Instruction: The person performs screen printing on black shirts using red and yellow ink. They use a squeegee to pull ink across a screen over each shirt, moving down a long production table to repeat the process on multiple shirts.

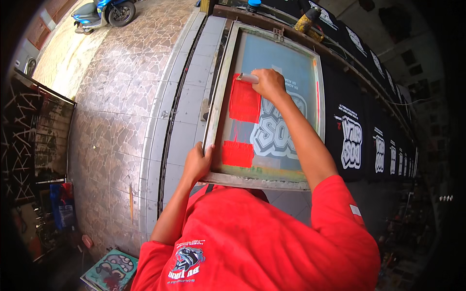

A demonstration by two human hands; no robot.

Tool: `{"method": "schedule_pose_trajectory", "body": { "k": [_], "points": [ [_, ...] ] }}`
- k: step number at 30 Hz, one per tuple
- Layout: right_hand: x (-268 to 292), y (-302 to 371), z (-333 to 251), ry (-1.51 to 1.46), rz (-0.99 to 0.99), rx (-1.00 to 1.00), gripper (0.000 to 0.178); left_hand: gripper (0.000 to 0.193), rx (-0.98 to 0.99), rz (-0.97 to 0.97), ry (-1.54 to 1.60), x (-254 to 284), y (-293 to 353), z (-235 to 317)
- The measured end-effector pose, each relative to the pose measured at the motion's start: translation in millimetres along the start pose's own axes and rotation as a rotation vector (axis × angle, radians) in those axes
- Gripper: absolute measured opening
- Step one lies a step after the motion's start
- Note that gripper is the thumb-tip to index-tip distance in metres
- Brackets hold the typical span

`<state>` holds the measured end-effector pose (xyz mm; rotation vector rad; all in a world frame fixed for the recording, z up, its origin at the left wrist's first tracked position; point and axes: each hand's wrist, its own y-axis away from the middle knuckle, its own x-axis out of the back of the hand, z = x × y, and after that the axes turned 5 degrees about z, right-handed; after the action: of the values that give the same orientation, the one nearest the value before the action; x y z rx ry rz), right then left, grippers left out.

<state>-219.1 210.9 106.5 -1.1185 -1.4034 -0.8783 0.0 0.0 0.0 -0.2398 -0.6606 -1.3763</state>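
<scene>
A screen-printing frame [257,182] lies in front of me over dark fabric, whose white lettering shows through the pale mesh. My right hand [270,84] is closed around a small squeegee [249,77], its edge at the top of a red ink patch [244,102] on the mesh. Lower down is a second red patch [238,154], with thin red streaks between the two. At the frame's lower left corner, my left hand [198,163] grips the side rail, thumb on top. The squeegee's blade is mostly hidden by its handle and my fingers.
To the right, several black shirts [350,138] with white prints lie in a row. A yellow bottle-like tool [307,20] and a blue-lidded jar [254,6] stand beyond the frame. Another screen [110,271] leans at lower left. A blue motorbike [109,12] is parked far left.
</scene>
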Motion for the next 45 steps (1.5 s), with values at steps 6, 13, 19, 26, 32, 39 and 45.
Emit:
{"method": "schedule_pose_trajectory", "body": {
  "k": [6,13,19,26,32,39,45],
  "points": [
    [-24.9,123.9,-35.3,-0.123,0.151,0.119,0.026,0.045,0.033,-0.017,0.019,-4.0,4.5,-1.6],
    [-55.2,63.8,-9.0,-0.059,0.275,0.098,0.022,0.045,0.037,-0.012,0.009,-2.6,6.7,-0.9],
    [-6.1,-19.8,14.4,0.047,0.076,0.029,0.027,0.048,-0.005,0.01,0.005,-5.2,6.1,-3.6],
    [25.8,99.5,-39.6,-0.155,0.14,0.095,0.017,0.051,-0.029,0.032,-0.005,-6.8,3.9,-7.5],
    [1.1,230.8,-82.3,-0.233,0.13,0.118,0.033,0.05,-0.014,0.005,0.016,-3.0,6.5,-3.1],
    [-45.7,266.6,-92.3,-0.131,0.33,0.192,0.024,0.052,-0.025,0.016,-0.008,-9.0,4.2,-8.3],
    [-21.2,227.2,-79.2,-0.157,0.109,0.13,0.024,0.053,-0.031,0.022,-0.033,-8.2,1.6,-13.4]
  ]
}}
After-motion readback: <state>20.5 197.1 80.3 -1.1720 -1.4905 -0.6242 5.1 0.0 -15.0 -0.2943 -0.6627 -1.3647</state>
